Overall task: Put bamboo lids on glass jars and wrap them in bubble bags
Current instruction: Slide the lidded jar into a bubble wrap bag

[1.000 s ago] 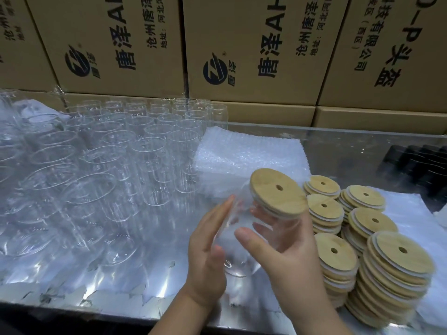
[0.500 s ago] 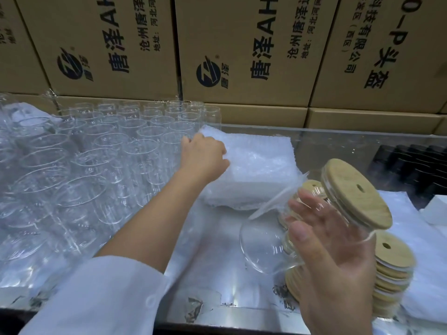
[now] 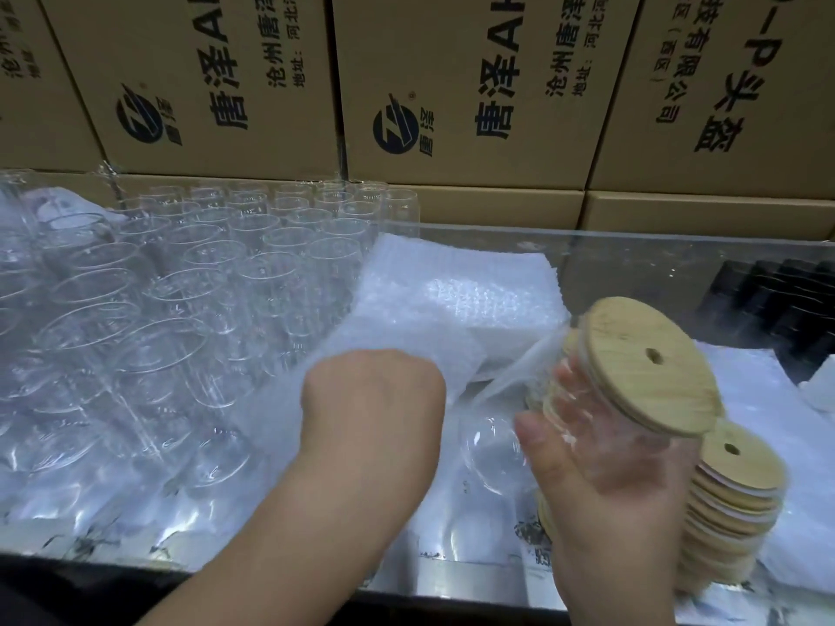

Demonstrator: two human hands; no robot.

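Note:
My right hand [image 3: 610,490] grips a clear glass jar [image 3: 501,449] tilted on its side, base to the left. A round bamboo lid [image 3: 650,363] with a small hole caps its mouth at the upper right. My left hand [image 3: 375,408] is closed on a translucent bubble bag [image 3: 343,350], held just left of the jar. The stack of bubble bags [image 3: 456,300] lies behind both hands. Stacks of bamboo lids [image 3: 736,490] stand behind my right hand, partly hidden by it.
Several empty glass jars [image 3: 180,282] stand upright in rows over the left half of the shiny metal table [image 3: 474,576]. Cardboard boxes [image 3: 452,83] form a wall at the back. Black items [image 3: 777,300] sit at the far right, on white sheeting [image 3: 763,390].
My left hand has pulled back from the bag stack toward me with one bubble bag in it. The right hand keeps the lidded jar tilted in about the same place.

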